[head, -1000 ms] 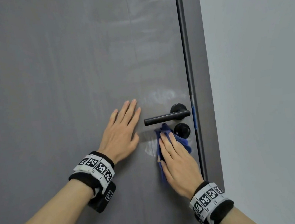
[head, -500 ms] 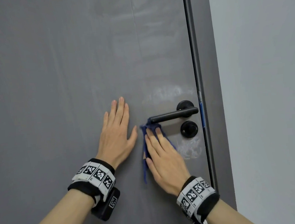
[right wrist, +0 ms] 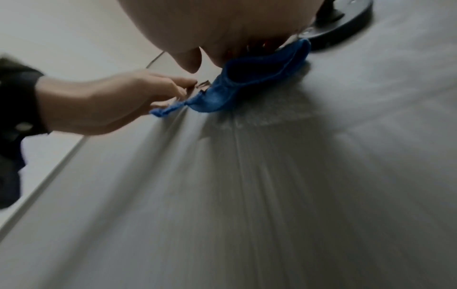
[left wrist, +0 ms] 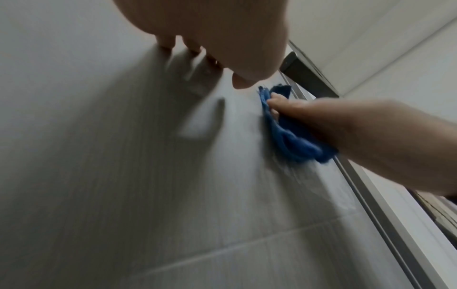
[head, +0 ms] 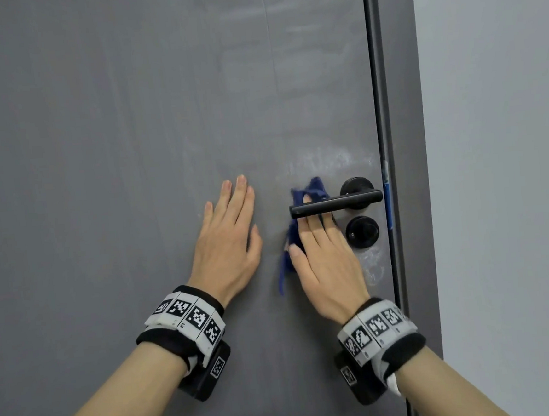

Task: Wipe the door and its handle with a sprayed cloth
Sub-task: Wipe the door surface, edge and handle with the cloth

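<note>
A grey door [head: 128,120] fills the head view, with a black lever handle [head: 335,204] at its right edge. My right hand [head: 326,259] presses a blue cloth [head: 311,187] flat against the door, its straight fingers reaching up behind the lever. Part of the cloth sticks out above the lever and a strip hangs down left of the palm. My left hand [head: 229,241] lies flat on the door just left of the cloth, fingers straight. The left wrist view shows the cloth [left wrist: 291,136] bunched under the right hand [left wrist: 346,133].
A round black lock plate [head: 362,232] sits below the handle's hub. Pale wet smears [head: 325,161] mark the door above the handle and beside the lock. The dark door frame [head: 405,132] and a pale wall [head: 499,157] stand to the right.
My right hand slid the cloth left from beside the lock plate, then up behind the lever. The left hand stayed flat on the door, fingers drawn closer together.
</note>
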The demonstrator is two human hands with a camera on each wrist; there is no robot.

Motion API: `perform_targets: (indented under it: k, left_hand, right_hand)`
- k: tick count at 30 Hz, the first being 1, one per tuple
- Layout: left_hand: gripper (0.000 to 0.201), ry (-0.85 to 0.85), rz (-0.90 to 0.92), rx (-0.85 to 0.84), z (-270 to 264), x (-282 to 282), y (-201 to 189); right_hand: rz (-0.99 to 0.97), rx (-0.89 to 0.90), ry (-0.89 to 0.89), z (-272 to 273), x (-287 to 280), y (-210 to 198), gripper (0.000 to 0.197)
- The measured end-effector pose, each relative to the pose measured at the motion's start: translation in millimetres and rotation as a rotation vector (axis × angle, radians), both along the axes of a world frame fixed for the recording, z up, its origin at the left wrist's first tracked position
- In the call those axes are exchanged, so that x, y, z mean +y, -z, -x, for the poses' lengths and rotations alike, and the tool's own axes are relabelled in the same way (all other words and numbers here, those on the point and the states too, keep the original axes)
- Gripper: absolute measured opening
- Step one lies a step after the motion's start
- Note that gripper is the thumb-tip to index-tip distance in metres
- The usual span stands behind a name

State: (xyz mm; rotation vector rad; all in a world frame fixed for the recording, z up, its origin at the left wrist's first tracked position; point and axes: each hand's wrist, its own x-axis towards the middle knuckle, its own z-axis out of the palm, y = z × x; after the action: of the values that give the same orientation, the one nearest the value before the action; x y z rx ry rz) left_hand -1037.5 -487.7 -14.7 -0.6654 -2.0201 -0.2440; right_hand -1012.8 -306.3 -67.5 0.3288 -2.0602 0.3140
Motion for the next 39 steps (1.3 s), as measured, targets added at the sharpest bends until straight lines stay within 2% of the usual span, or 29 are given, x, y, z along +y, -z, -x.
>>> perform_targets:
  k: [4, 6, 9, 11, 16, 20, 27, 29, 32, 35, 37, 39]
  left_hand:
    - [0.066, 0.006, 0.052, -0.018, -2.9, -9.6, -5.9]
    - [0.067, 0.002, 0.075, -0.025, -3.6, -12.4, -7.8]
    - [0.068, 0.016, 0.076, -0.035, -4.0, -13.1, -8.9]
    - [0.07, 0.037, 0.067, -0.039, -3.0, -15.3, -8.8]
    - [0.078, 0.11, 0.026, -0.077, -3.6, -20.7, -7.9]
    - [0.076, 0.16, -0.024, -0.129, -9.4, -20.6, -12.0]
    - [0.075, 0.086, -0.059, -0.144, -13.7, -5.4, -10.3]
    - [0.074, 0.066, -0.07, -0.143, -15.5, -1.0, -9.7]
    - [0.073, 0.022, -0.066, -0.143, -19.9, 4.7, -11.3]
    - [0.072, -0.038, -0.045, -0.114, -25.1, 6.7, -15.9]
    - [0.071, -0.096, -0.007, -0.056, -27.3, 7.9, -23.1]
    - [0.07, -0.116, 0.017, -0.026, -27.3, 10.5, -37.1]
  right_hand:
    - [0.062, 0.059, 0.076, 12.6, -0.8, -36.0, 0.064]
    - [0.154, 0.1, 0.077, 14.7, -2.8, -43.3, 0.062]
    - [0.178, 0.124, 0.13, 15.9, -12.6, -46.4, 0.065]
    - [0.112, 0.085, 0.096, 15.5, -18.8, -44.5, 0.069]
    - [-0.263, 0.042, -0.041, 7.7, -22.1, -30.7, 0.066]
    - [-0.292, 0.048, -0.073, 3.1, -1.9, -12.2, 0.068]
    - [-0.2, 0.18, -0.153, -17.4, 72.9, 18.2, 0.03]
    - [-0.15, 0.28, -0.183, -37.7, 94.7, 15.7, 0.03]
    - [0.015, 0.407, -0.158, -70.5, 117.1, -4.0, 0.037]
    - [0.235, 0.425, -0.177, -84.2, 128.3, -47.4, 0.039]
    - [0.243, 0.448, -0.168, -81.4, 127.0, -87.2, 0.032]
    - [0.134, 0.418, -0.057, -72.0, 118.3, -128.2, 0.022]
